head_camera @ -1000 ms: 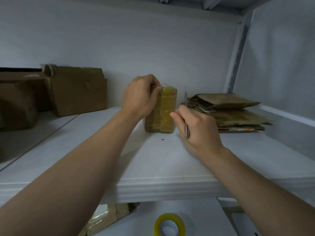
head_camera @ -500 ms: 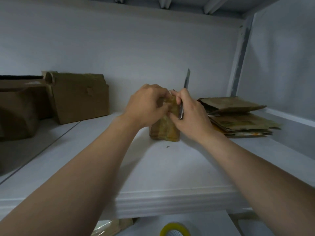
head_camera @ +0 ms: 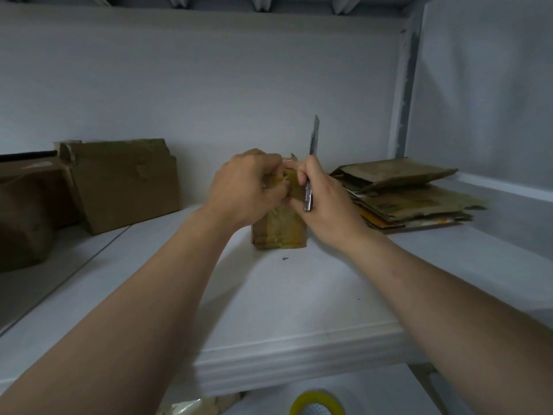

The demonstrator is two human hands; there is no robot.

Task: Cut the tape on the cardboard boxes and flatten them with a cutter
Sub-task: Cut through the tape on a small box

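Standing at frame centre on the white shelf (head_camera: 299,295), the small tape-wrapped cardboard box (head_camera: 279,232) is clenched at its top by the left grip (head_camera: 248,187). The right grip (head_camera: 326,205) clasps the cutter (head_camera: 312,139), blade upward, and seemingly pinches the box top too.

Both hands meet at the top of a small taped cardboard box (head_camera: 279,227) standing on a white shelf (head_camera: 299,295). The left hand (head_camera: 248,187) grips its top flap; the right hand (head_camera: 326,205) holds a cutter (head_camera: 311,163), blade pointing up. Flattened cardboard (head_camera: 401,193) lies stacked to the right.
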